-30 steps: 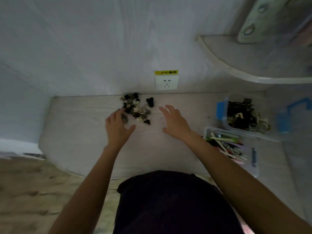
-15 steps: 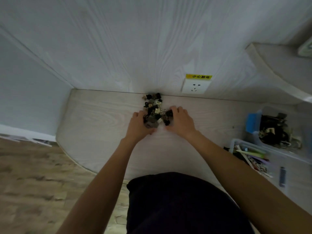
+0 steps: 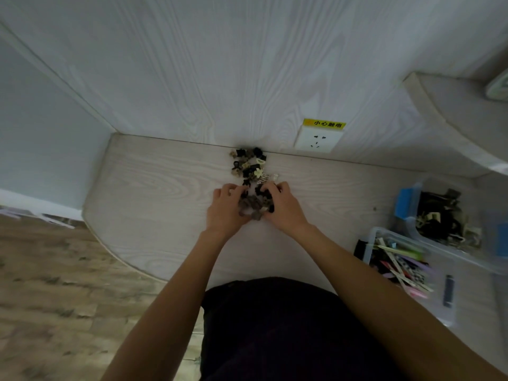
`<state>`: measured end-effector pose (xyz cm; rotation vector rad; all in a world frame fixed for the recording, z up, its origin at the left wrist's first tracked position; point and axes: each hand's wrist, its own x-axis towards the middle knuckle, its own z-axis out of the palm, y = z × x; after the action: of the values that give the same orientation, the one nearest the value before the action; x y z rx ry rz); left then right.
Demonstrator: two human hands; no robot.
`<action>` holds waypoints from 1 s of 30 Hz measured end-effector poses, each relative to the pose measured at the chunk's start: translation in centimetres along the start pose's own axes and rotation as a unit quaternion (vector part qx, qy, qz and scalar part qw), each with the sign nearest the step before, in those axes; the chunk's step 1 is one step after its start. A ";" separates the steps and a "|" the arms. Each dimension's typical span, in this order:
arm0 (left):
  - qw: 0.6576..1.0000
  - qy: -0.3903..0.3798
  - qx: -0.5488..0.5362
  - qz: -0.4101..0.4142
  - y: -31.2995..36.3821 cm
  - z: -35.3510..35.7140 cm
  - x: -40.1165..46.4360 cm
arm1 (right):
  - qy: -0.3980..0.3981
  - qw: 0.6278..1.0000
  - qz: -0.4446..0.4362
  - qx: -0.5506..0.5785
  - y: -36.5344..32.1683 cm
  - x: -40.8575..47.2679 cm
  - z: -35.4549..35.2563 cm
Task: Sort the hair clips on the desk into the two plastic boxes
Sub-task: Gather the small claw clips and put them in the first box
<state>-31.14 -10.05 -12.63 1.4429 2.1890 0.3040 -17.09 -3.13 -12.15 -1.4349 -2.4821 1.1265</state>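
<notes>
A heap of small black, beige and cream hair clips [image 3: 248, 163] lies on the pale wooden desk [image 3: 154, 188] against the back wall. My left hand [image 3: 225, 207] and my right hand [image 3: 283, 204] cup a bunch of clips [image 3: 253, 203] between them, with fingers curled round it from both sides. At the right, a clear plastic box [image 3: 406, 215] with a blue clasp holds dark claw clips. In front of it a second clear box [image 3: 371, 237] holds long flat coloured clips.
A white wall socket [image 3: 319, 138] with a yellow label sits just right of the heap. A curved shelf [image 3: 453, 116] juts out at the upper right. A dark pen-like object [image 3: 448, 291] lies by the front box. The desk's rounded left edge meets wooden floor [image 3: 55, 284].
Both hands closed in from the sides of the heap and gathered a bunch of clips between them, drawing it slightly toward me. The view shifted left, moving the boxes toward the right edge.
</notes>
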 end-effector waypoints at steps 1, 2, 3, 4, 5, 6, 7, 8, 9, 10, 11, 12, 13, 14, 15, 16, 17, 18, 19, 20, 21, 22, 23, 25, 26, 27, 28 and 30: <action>1.000 -0.002 0.013 -0.015 -0.3 -0.1 -0.3 | 0.006 1.000 0.002 0.003 0.1 0.0 0.1; 1.000 -0.003 0.014 -0.027 -0.6 -0.2 -0.6 | 0.007 1.000 0.002 0.006 0.1 -0.1 0.1; 0.999 -0.004 -0.002 -0.032 -0.7 -0.2 -0.8 | 0.007 1.000 0.003 0.010 0.2 -0.2 0.2; 0.999 -0.008 -0.029 -0.029 -0.8 -0.2 -0.9 | 0.007 1.000 0.004 0.015 0.2 -0.2 0.3; 0.998 -0.015 -0.062 -0.024 -0.7 -0.1 -0.9 | 0.010 1.000 0.009 0.022 0.1 -0.2 0.3; 0.995 -0.024 -0.096 -0.019 -0.5 0.0 -1.0 | 0.016 0.999 0.017 0.030 0.2 -0.2 0.4; 0.991 -0.034 -0.129 -0.014 -0.2 0.1 -1.0 | 0.022 0.999 0.024 0.041 0.2 -0.2 0.3; 0.987 -0.042 -0.157 -0.009 0.2 0.2 -1.1 | 0.026 0.998 0.029 0.052 0.1 -0.3 0.3; 0.983 -0.047 -0.177 -0.004 0.7 0.4 -1.2 | 0.026 0.997 0.034 0.061 0.2 -0.2 0.2; 0.981 -0.045 -0.186 -0.001 1.0 0.5 -1.2 | 0.022 0.997 0.036 0.071 0.1 -0.2 0.1; 0.982 -0.036 -0.187 0.001 1.3 0.8 -1.2 | 0.016 0.996 0.038 0.081 0.2 -0.2 0.1; 0.983 -0.024 -0.183 0.001 1.5 1.0 -1.2 | 0.011 0.995 0.041 0.094 0.2 -0.2 0.0; 0.983 -0.010 -0.184 0.000 1.6 1.1 -1.2 | 0.008 0.993 0.042 0.109 0.2 -0.1 0.1; 0.981 -0.001 -0.196 -0.001 1.6 1.1 -1.1 | 0.008 0.991 0.043 0.126 0.2 -0.1 0.0; 0.976 0.004 -0.219 -0.004 1.5 1.1 -1.1 | 0.010 0.988 0.045 0.146 0.3 -0.1 0.0; 0.970 0.004 -0.244 -0.007 1.5 1.1 -1.1 | 0.010 0.984 0.049 0.170 0.4 -0.1 -0.2; 0.964 0.000 -0.265 -0.007 1.5 1.1 -1.2 | 0.009 0.980 0.052 0.193 0.4 -0.3 -0.4; 0.959 -0.004 -0.282 -0.004 1.5 1.0 -1.3 | 0.007 0.976 0.051 0.210 0.5 -0.5 -0.6; 0.956 -0.008 -0.294 0.004 1.7 0.9 -1.5 | 0.010 0.973 0.052 0.224 0.6 -0.8 -0.9; 0.954 -0.009 -0.299 0.013 1.9 0.8 -1.7 | 0.016 0.969 0.052 0.240 0.8 -1.2 -1.1; 0.954 -0.008 -0.300 0.020 2.2 0.7 -1.9 | 0.021 0.966 0.052 0.253 0.9 -1.6 -1.4; 0.954 -0.008 -0.298 0.027 2.8 0.5 -2.1 | 0.030 0.963 0.048 0.263 1.0 -2.2 -1.8; 0.954 -0.008 -0.297 0.034 3.4 0.4 -2.3 | 0.042 0.962 0.041 0.266 1.1 -2.7 -2.2; 0.956 -0.011 -0.289 0.055 5.2 0.1 -2.7 | 0.074 0.957 0.034 0.277 1.6 -4.3 -3.4; 0.956 -0.016 -0.283 0.072 6.3 0.0 -2.8 | 0.091 0.953 0.036 0.285 2.0 -5.2 -4.1; 0.955 -0.025 -0.280 0.092 7.5 -0.1 -2.9 | 0.108 0.950 0.040 0.290 2.4 -6.1 -4.9; 0.953 -0.038 -0.277 0.115 8.9 -0.1 -3.0 | 0.128 0.946 0.045 0.295 3.0 -7.1 -5.9; 0.946 -0.069 -0.272 0.164 12.3 0.1 -3.2 | 0.178 0.930 0.046 0.319 4.7 -9.6 -8.1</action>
<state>-20.32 -7.85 -6.35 1.4382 1.5694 0.8253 -5.14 -4.61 -6.33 -1.3913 -1.6040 1.3666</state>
